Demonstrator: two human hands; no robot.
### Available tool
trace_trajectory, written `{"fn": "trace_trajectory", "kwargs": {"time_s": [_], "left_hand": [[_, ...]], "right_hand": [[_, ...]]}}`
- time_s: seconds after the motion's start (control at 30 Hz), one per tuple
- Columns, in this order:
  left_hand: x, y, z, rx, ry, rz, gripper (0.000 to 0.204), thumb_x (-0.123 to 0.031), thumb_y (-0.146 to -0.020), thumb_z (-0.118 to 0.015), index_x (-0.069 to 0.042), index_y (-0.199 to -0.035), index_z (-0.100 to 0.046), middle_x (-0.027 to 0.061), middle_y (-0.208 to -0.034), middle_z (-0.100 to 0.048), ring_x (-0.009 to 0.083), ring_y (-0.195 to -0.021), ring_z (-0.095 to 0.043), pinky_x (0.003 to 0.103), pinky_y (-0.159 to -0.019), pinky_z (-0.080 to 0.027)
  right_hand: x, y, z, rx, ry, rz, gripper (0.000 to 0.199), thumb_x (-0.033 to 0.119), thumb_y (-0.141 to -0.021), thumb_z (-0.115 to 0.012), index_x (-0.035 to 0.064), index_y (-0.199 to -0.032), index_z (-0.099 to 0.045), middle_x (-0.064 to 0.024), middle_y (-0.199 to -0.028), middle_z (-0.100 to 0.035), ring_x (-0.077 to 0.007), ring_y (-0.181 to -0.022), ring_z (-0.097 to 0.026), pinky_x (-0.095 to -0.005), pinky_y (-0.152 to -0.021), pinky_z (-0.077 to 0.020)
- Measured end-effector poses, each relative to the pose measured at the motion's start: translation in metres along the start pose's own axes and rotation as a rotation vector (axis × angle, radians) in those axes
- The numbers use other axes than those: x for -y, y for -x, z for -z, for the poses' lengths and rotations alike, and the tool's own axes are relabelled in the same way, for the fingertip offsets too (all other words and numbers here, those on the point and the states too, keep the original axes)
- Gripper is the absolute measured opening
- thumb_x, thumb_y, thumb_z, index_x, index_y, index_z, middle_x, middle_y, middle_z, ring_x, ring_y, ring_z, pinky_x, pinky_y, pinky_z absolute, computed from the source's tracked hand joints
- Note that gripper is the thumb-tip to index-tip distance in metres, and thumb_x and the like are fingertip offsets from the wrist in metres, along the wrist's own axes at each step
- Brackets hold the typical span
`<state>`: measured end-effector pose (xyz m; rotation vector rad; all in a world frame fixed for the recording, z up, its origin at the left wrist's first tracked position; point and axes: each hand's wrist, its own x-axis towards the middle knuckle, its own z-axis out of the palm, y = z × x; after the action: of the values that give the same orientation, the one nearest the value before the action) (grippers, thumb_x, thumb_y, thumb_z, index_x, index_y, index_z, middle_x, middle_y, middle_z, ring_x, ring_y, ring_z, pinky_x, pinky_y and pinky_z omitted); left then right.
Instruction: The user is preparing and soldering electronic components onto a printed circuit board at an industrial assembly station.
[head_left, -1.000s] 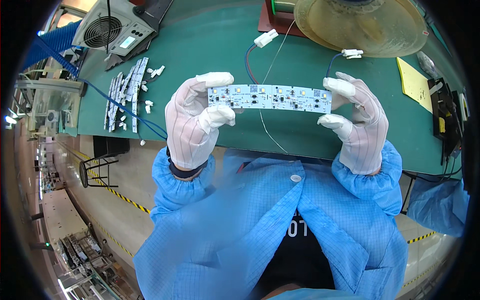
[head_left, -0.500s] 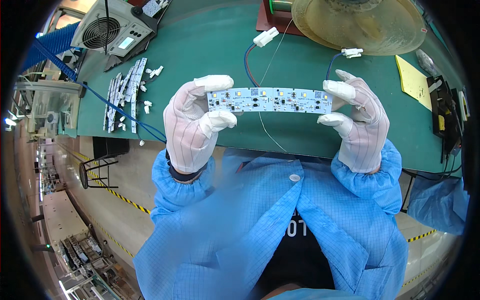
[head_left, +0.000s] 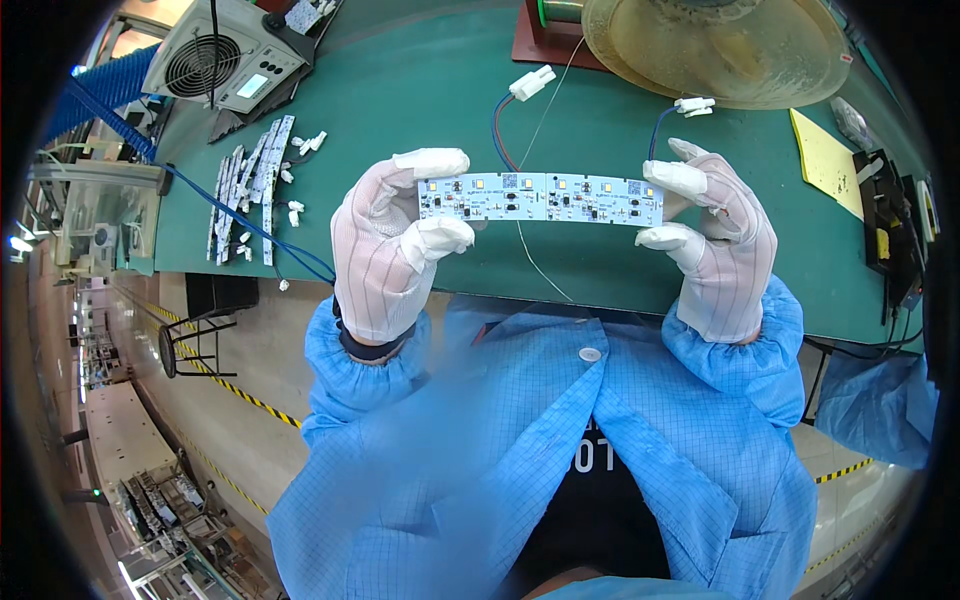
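Note:
A long white LED circuit board (head_left: 541,198) is held level above the green mat, its component side facing me. My left hand (head_left: 392,240), in a white striped glove, pinches the left end between thumb and fingers. The right end is gripped the same way by my gloved right hand (head_left: 718,235). From behind the board, red and blue wires rise to a white plug connector (head_left: 532,83). A second white connector (head_left: 694,105) on a dark blue wire stands near my right fingertips. Thin solder wire (head_left: 541,272) runs behind the board.
Several similar boards (head_left: 252,190) with white connectors lie at the left on the green bench mat (head_left: 390,90). A fan unit (head_left: 225,60), a solder spool (head_left: 560,12) and a large dusty hood (head_left: 715,50) stand at the back. Yellow paper (head_left: 828,160) lies right.
The board has tilted slightly in both hands and shifted up a little. My left hand has moved slightly right. The connectors have swayed a little; both grips are kept.

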<state>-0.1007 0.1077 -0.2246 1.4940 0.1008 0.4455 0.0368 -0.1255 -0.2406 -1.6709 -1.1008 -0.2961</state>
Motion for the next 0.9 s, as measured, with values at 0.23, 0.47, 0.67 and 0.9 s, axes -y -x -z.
{"fn": "trace_trajectory", "kwargs": {"time_s": [0.23,0.47,0.67,0.9], "left_hand": [[-0.003,0.0,-0.003,-0.011,-0.011,0.016,0.047,0.001,-0.07,-0.072,0.003,-0.114,-0.058,0.0103,-0.103,-0.064,0.0178,-0.092,-0.063,0.028,-0.082,-0.05],[-0.001,0.0,-0.004,-0.025,-0.011,0.017,0.045,0.0,-0.072,-0.071,0.004,-0.114,-0.057,0.0099,-0.101,-0.064,0.016,-0.084,-0.063,0.027,-0.076,-0.051],[-0.004,-0.028,0.02,-0.118,-0.779,-0.286,0.029,-0.01,-0.089,-0.058,0.005,-0.114,-0.057,0.0102,-0.091,-0.064,0.012,-0.065,-0.057,0.023,-0.06,-0.047],[0.044,-0.117,0.118,-0.29,-0.87,-0.124,0.042,-0.026,-0.086,-0.066,-0.005,-0.121,-0.057,0.0115,-0.108,-0.065,0.0202,-0.096,-0.064,0.032,-0.082,-0.05]], "right_hand": [[-0.003,0.004,0.0,-0.016,0.02,0.007,0.044,0.025,-0.064,-0.08,0.0048,-0.1,-0.064,-0.0056,-0.077,-0.066,-0.0229,-0.079,-0.061,-0.0428,-0.093,-0.0469],[-0.002,0.002,0.0,0.005,0.007,0.001,0.043,0.025,-0.064,-0.08,0.0051,-0.1,-0.064,-0.0047,-0.076,-0.066,-0.0224,-0.079,-0.061,-0.0421,-0.093,-0.0466],[-0.001,0.002,-0.001,0.038,-0.068,-0.038,0.039,0.026,-0.07,-0.077,0.005,-0.101,-0.066,-0.0026,-0.071,-0.061,-0.0181,-0.073,-0.059,-0.0448,-0.096,-0.0436],[-0.001,0.001,-0.004,0.065,-0.09,-0.073,0.029,0.025,-0.077,-0.073,0.004,-0.096,-0.066,-0.0039,-0.07,-0.058,-0.0169,-0.071,-0.057,-0.0473,-0.101,-0.0407]]}}
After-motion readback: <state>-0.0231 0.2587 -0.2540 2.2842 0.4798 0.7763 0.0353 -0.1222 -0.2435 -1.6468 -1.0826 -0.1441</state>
